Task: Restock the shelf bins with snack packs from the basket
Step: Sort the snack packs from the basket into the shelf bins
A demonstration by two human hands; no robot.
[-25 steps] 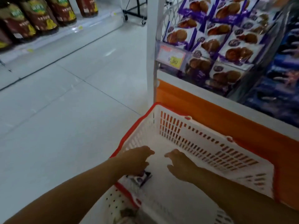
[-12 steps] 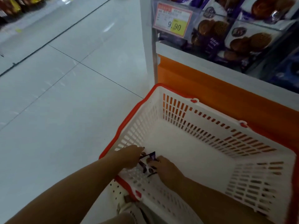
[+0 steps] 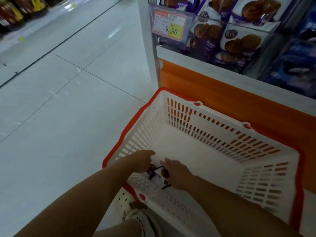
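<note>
Floor (image 3: 59,117): pale tiles are spreading across the left half of the view, and the basket is standing on them.
Shelf (image 3: 222,93): it is filling the upper right, with an orange base panel running under a grey ledge.
Basket (image 3: 205,127): white slotted plastic with a red rim, it is sitting with its far long side right against the shelf's orange base.
Shelf bins (image 3: 266,30): clear-fronted bins are holding stacked purple-and-white packs picturing brown cookies; darker blue packs are lying further right, too blurred to read.
Bottles (image 3: 10,12): dark bottles with yellow labels are standing on a low shelf in the far left corner.
Shoe (image 3: 142,218): a white shoe is showing on the floor just outside the basket's near side.
Price tag (image 3: 169,24): it is hanging on the bin's left front edge, reading 9.90.
Left hand (image 3: 142,161): it is reaching into the basket's near left corner, fingers curled down and pinching the snack pack's left end.
Right hand (image 3: 177,173): it is lying palm down on the pack's right side, fingers nearly straight; the thumb is hidden.
Snack pack (image 3: 159,176): a small purple-and-white pack is lying in the basket's near left corner, between both hands.
</note>
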